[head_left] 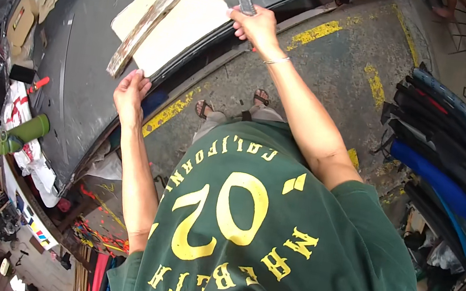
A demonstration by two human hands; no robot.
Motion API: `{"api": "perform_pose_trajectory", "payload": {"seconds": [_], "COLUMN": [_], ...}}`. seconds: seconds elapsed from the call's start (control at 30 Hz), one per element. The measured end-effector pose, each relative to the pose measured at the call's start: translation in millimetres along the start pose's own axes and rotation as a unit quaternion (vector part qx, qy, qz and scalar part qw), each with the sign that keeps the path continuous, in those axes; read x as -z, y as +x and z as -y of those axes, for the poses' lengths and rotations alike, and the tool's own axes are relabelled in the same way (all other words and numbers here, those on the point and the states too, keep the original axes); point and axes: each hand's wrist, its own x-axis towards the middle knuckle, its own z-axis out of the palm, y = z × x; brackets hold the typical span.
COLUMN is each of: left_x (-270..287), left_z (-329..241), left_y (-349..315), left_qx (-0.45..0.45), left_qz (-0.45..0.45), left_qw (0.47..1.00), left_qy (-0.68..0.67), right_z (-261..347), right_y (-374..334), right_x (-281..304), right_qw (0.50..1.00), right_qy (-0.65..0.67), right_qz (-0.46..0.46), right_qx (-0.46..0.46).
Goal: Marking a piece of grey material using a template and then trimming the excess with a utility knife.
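Observation:
A cream-coloured sheet [185, 26] lies on the dark worktable, its near edge along the table's edge. Across its left part rests a worn, mottled strip [144, 32], probably wood, used flat and slanted. My left hand [130, 94] pinches the sheet's near left corner between thumb and fingers, close to the strip's lower end. At the sheet's right corner, my right hand [257, 28] is closed round a grey utility knife [245, 2] that points away from me. Its thumb and fingertip also touch that corner; whether they grip it is hard to see.
On the table's left side are a black phone-like object [22, 74], a green cylindrical bottle or pouch [32, 129], an orange-handled tool [39, 84] and tan cut pieces [22, 21]. Rolls of dark and blue material [443, 180] are stacked at the right. Yellow lines [316, 33] mark the floor.

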Motion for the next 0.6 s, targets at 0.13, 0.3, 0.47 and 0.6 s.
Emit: {"api": "perform_pose_trajectory", "payload": {"seconds": [0.13,0.3,0.47,0.6], "left_x": [4.0,3.2,4.1,18.8], "left_z": [-7.9,-17.0,-15.4,-10.8], "left_y": [12.9,22.0,21.3,27.0], "left_qx": [0.048,0.069,0.078,0.070], "left_qz": [-0.022,-0.050,-0.069,-0.064], "left_qw": [0.997,0.990,0.988,0.989], "left_qy": [0.051,0.115,0.115,0.111], "right_z": [3.6,5.8,6.8,-5.6], "right_y": [-0.1,-0.8,-2.1,0.0], "right_x": [-7.2,-17.4,-21.5,-34.3], "right_qw": [1.000,0.999,0.999,1.000], "right_qy": [0.019,0.013,-0.015,-0.002], "right_qz": [0.004,-0.003,0.007,0.009], "right_qx": [-0.022,-0.042,-0.040,-0.026]}}
